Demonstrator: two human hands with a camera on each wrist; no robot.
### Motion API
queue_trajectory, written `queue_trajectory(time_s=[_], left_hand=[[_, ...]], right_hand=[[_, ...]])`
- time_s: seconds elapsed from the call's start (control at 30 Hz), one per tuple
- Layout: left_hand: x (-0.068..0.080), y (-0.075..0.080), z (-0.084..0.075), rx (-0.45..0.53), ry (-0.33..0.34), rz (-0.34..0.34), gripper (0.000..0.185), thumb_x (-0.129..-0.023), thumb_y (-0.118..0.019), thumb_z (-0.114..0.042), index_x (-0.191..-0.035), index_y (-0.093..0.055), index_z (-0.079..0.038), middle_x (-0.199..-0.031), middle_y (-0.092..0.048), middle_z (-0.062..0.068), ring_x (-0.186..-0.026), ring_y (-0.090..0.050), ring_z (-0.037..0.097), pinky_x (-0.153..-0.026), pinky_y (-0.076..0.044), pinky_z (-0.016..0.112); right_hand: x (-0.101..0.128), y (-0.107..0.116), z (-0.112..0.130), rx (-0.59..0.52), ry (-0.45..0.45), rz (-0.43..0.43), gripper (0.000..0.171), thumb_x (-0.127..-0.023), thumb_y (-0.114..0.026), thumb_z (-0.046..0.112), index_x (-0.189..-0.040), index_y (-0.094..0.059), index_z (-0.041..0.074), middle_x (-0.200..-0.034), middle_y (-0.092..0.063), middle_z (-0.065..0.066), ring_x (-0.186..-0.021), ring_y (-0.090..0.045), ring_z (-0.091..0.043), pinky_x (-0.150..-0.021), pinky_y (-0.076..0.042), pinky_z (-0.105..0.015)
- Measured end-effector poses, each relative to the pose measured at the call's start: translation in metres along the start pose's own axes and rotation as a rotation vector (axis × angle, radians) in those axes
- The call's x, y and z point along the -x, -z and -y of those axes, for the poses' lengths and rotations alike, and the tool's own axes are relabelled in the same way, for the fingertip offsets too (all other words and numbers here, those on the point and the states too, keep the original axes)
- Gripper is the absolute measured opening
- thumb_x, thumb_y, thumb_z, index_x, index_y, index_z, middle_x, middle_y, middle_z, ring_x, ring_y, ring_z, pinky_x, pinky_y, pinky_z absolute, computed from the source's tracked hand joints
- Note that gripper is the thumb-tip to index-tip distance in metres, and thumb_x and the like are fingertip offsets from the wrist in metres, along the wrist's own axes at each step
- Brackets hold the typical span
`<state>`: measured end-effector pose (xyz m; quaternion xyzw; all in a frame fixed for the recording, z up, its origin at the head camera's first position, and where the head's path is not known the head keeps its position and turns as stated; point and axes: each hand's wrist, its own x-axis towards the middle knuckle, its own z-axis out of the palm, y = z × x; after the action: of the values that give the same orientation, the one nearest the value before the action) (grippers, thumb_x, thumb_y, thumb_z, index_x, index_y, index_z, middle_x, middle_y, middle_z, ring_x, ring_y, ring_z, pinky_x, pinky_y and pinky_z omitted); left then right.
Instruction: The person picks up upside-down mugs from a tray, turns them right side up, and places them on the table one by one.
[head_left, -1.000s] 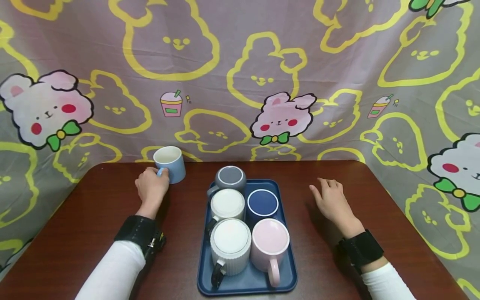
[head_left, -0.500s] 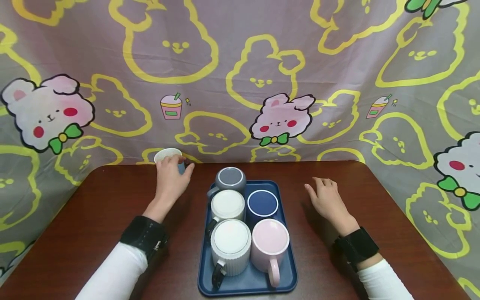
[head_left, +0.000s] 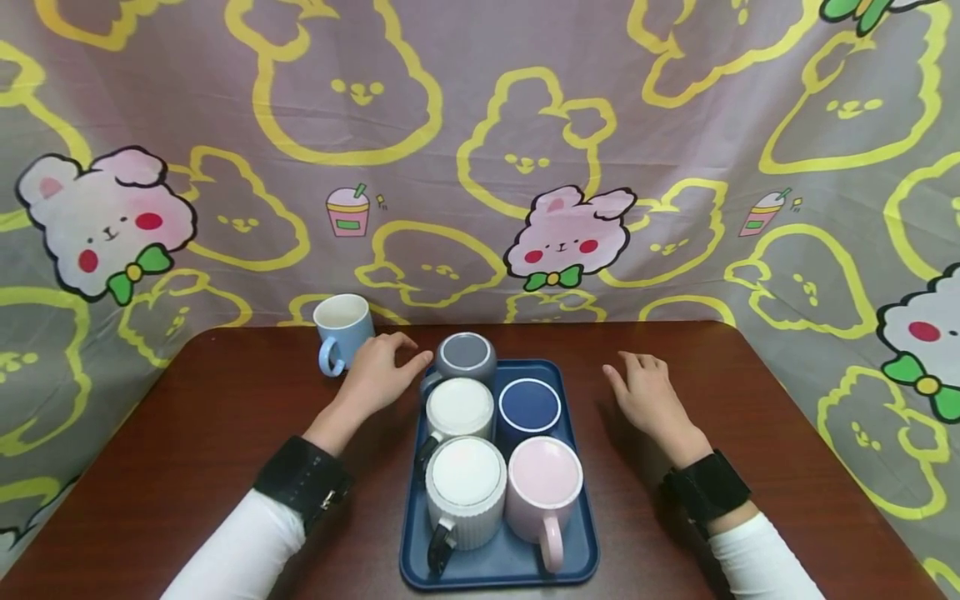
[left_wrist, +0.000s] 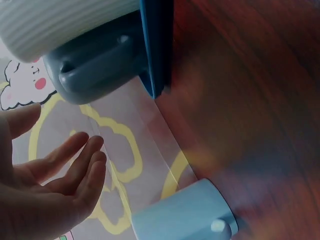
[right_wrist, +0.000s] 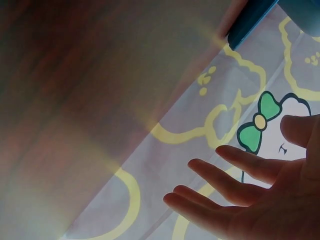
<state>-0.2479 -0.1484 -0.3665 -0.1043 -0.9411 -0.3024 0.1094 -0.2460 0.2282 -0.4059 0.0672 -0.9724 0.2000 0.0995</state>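
Note:
A light blue mug (head_left: 341,333) stands alone on the brown table (head_left: 210,433), back left, with its handle toward me. My left hand (head_left: 382,371) lies just right of it, empty, its straight fingers reaching the grey mug (head_left: 465,357) at the back of the blue tray (head_left: 498,571). In the left wrist view the fingers (left_wrist: 75,165) are spread, with the light blue mug (left_wrist: 185,215) beside them. My right hand (head_left: 645,396) rests open on the table right of the tray, its fingers (right_wrist: 225,190) straight.
The tray also holds a white mug (head_left: 459,408), a navy mug (head_left: 528,406), a ribbed white mug (head_left: 465,483) and a pink mug (head_left: 543,483). A cartoon-print cloth (head_left: 480,167) hangs behind the table and drapes past its sides.
My left hand let go of the light blue mug's handle, passed over the mug and moved right to the grey mug. The right hand shifted slightly left.

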Motion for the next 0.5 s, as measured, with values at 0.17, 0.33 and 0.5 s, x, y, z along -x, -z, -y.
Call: queue_trajectory(time_s=[0.17,0.33,0.5], left_hand=[[0.002,-0.006,-0.004,0.011,-0.001,0.06,0.041,-0.09,-0.061,-0.036,-0.109,-0.066,0.0,-0.107,-0.067,0.018,-0.106,-0.055,0.036,-0.089,-0.044,0.05],[0.002,-0.01,-0.008,0.015,0.014,0.113,0.033,-0.089,-0.064,-0.032,-0.103,-0.068,-0.002,-0.1,-0.068,0.014,-0.094,-0.058,0.029,-0.079,-0.047,0.042],[0.001,-0.012,-0.009,0.018,0.044,0.154,0.022,-0.087,-0.067,-0.025,-0.092,-0.069,-0.004,-0.087,-0.067,0.01,-0.073,-0.054,0.021,-0.062,-0.042,0.029]], right_hand=[[-0.001,-0.001,0.004,0.004,-0.009,0.004,0.054,-0.1,-0.046,0.033,-0.133,-0.043,-0.01,-0.133,-0.044,-0.034,-0.125,-0.034,-0.05,-0.102,-0.037,-0.06],[-0.003,-0.003,0.007,0.002,0.009,0.004,0.055,-0.099,-0.046,0.033,-0.133,-0.043,-0.01,-0.132,-0.044,-0.035,-0.124,-0.035,-0.051,-0.101,-0.037,-0.06],[-0.004,-0.004,0.012,0.0,0.013,0.011,0.055,-0.099,-0.046,0.033,-0.133,-0.043,-0.01,-0.133,-0.044,-0.034,-0.124,-0.035,-0.051,-0.101,-0.038,-0.059]])
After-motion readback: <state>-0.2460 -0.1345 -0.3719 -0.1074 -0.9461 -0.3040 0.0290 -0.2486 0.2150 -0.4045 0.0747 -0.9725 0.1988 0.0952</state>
